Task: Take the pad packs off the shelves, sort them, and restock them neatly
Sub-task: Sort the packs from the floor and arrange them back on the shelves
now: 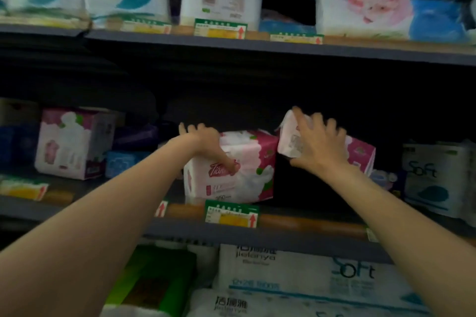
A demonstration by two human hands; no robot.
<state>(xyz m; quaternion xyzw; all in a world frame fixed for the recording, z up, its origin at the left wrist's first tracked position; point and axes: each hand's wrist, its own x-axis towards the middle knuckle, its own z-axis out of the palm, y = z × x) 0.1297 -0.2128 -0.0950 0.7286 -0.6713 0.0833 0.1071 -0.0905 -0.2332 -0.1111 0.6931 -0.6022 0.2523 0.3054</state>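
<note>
Dim shop shelving fills the view, with a grey metal middle shelf (309, 233) carrying green-and-yellow price tags along its lip. Both arms reach into it. The left hand (206, 140) is curled over the top of a pink-and-white plastic pad pack (247, 162) standing at the shelf front, thumb pressed on its face, fingers (184, 128) hooked behind its top edge. The right hand (319, 147) is spread wide around the end of a second pink-and-white pad pack (360, 153), tilted and apparently lifted clear of the shelf, just right of the first.

Whether these are coming off or going back I cannot tell; the tilted pack suggests mid-transfer. Next, it needs turning level and square to its neighbour, or drawing straight out under the shelf above.

Counted: two pink packs in hand, and a third like them (72, 144) well left of the left fingers. Beyond the right fingers stands one white pack marked "Soft" (435, 180).
</note>
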